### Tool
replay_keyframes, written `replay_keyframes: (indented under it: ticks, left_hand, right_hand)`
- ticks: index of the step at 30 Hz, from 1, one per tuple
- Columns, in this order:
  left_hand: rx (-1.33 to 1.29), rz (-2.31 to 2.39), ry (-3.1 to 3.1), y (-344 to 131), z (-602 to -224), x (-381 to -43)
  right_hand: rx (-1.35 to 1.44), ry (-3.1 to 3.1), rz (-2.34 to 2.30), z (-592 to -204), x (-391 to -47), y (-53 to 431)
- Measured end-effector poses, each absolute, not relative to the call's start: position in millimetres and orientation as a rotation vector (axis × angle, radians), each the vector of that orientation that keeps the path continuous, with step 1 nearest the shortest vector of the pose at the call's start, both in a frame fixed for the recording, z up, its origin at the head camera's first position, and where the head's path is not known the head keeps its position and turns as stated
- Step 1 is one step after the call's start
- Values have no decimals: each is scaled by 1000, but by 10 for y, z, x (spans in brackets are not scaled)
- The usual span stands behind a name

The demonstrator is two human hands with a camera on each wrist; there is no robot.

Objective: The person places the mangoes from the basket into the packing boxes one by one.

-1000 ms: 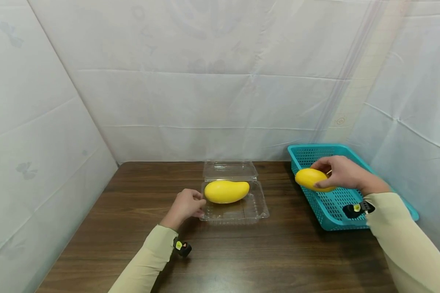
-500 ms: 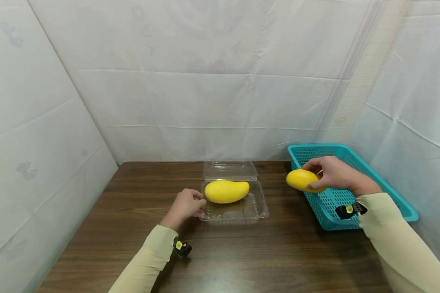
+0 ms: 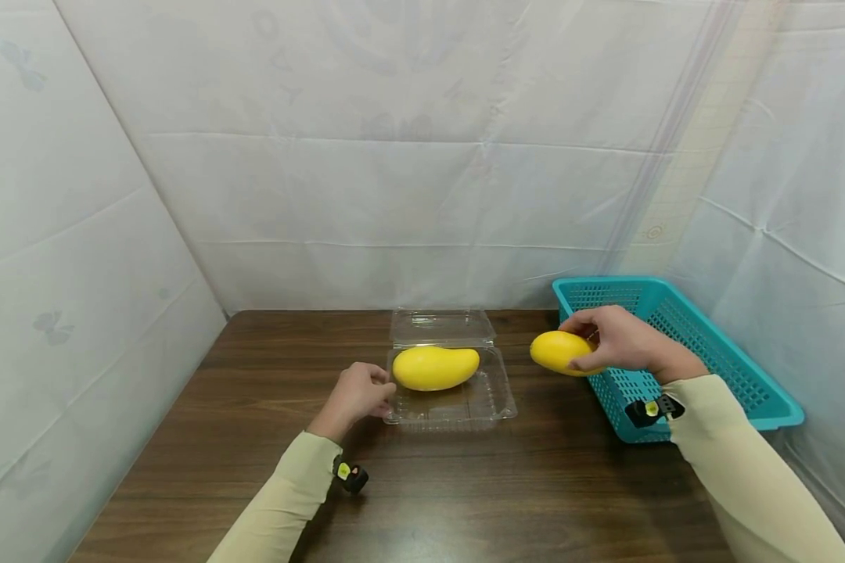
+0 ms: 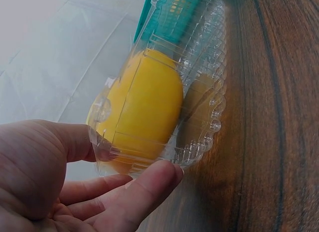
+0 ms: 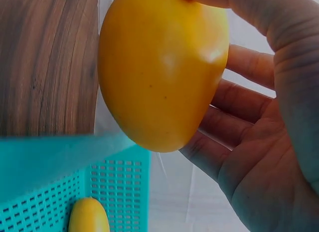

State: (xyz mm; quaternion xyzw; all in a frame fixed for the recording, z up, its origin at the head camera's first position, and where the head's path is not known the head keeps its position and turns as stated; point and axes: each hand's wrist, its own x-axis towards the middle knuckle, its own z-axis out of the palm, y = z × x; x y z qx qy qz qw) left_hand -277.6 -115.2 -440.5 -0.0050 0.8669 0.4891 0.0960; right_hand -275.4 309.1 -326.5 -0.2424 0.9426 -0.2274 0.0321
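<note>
My right hand (image 3: 623,340) grips a yellow mango (image 3: 558,351) between thumb and fingers, held up at the left side of the teal basket (image 3: 749,383). A second mango (image 3: 435,368) lies crosswise in the back part of a clear plastic clamshell container (image 3: 498,395), whose lid (image 3: 442,327) is folded back behind it. At the container's left wall, my left hand (image 3: 355,396) pinches the rim; the left wrist view shows the thumb (image 4: 82,142) over the edge and a fingertip (image 4: 167,174) on the outside.
Another yellow mango (image 5: 88,217) lies inside the basket, in the right wrist view. The brown wooden table (image 3: 253,469) is bounded by white sheeting (image 3: 359,195) at the back and along the sides.
My right hand has carried its mango left, from over the basket to beyond its left rim. The left hand, the container and the mango in it have stayed put.
</note>
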Motion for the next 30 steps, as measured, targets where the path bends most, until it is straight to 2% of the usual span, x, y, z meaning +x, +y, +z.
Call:
replay_keyframes:
  ticks: [30]
  left_hand:
    - [-9,1467,2575,-1127,-4388,-2751]
  right_hand:
    - [-838,2795,-840,-3537,-2769,2587]
